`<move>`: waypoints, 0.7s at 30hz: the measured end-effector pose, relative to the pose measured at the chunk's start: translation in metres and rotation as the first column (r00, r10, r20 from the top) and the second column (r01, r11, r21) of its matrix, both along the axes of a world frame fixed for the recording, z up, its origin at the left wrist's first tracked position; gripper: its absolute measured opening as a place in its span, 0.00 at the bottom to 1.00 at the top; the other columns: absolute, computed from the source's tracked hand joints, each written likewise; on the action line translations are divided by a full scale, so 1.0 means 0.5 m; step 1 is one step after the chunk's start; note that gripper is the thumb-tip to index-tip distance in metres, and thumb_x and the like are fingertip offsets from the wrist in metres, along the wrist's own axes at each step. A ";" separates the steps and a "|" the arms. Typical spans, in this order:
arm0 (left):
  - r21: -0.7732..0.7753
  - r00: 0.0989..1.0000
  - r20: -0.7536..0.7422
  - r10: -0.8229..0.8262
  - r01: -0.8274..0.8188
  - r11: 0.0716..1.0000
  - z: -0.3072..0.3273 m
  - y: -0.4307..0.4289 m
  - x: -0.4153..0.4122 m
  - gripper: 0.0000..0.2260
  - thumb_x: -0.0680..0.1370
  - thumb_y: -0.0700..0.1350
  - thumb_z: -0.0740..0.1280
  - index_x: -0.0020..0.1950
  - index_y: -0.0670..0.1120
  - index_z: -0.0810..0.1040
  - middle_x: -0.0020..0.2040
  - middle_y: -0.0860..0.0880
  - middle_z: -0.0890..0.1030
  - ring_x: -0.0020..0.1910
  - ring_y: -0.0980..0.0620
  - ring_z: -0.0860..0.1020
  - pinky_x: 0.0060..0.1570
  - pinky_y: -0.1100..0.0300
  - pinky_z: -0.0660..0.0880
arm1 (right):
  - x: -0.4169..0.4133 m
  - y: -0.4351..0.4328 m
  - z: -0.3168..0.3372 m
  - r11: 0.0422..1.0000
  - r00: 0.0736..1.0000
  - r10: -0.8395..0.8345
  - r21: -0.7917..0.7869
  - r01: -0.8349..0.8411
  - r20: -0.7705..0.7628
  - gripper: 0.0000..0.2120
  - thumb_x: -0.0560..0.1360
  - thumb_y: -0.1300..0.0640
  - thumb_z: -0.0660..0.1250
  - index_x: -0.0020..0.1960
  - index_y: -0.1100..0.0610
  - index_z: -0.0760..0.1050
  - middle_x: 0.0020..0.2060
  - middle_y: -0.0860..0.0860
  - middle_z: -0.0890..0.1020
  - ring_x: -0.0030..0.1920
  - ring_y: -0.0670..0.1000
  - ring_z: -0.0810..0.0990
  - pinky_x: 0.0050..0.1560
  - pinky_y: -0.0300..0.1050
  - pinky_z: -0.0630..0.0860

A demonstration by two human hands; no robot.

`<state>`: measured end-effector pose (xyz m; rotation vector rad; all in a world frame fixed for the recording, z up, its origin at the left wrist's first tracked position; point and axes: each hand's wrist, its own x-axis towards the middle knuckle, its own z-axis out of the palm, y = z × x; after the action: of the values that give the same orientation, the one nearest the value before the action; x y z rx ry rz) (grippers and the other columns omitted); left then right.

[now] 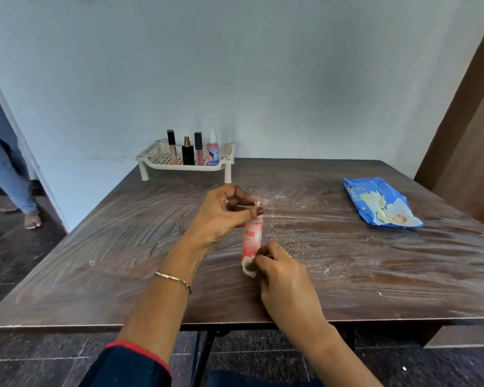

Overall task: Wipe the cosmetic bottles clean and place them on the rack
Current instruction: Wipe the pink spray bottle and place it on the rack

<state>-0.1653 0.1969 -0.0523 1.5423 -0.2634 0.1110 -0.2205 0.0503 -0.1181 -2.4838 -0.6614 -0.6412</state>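
Found pink spray bottle [252, 238] upright near mid-table, well short of the rack; could not tell whether its base rested on the wooden table [347, 275]. Noted left hand [224, 213] gripping the cap end, fingers curled round it. Noted right hand [280, 272] pinching a small white wipe [248, 266] against the lower body, fingers bunched narrow. Judged wiping of this bottle under way, not finished.

Counted four items standing in the white plastic rack [151, 155] at the far edge: peach lip gloss tube [172, 148], black perfume bottle [188, 153], pink lip gloss tube [198, 149], pink sprayer with clear cap [213, 152]. Saw no other bottles waiting on the table. Judged this the last piece: finish the wipe, then rack it.

Recorded blue wipes pack [380, 203] at right, opened, and white dusty specks [280, 195] across the tabletop.
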 end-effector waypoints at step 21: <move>-0.083 0.983 -0.050 0.179 -0.183 0.980 -0.011 0.030 -0.001 0.03 0.77 0.34 0.65 0.47 0.40 0.72 0.45 0.45 0.86 0.47 0.47 0.84 0.48 0.51 0.81 | 0.019 0.029 0.029 0.996 0.996 0.083 -0.032 -0.085 -0.042 0.10 0.74 0.66 0.66 0.51 0.56 0.81 0.46 0.47 0.75 0.40 0.52 0.79 0.40 0.47 0.77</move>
<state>-0.1657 0.2118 -0.0578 1.4781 -0.0827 0.2303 -0.2111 0.0649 -0.1037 -2.4780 -0.7625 -0.5513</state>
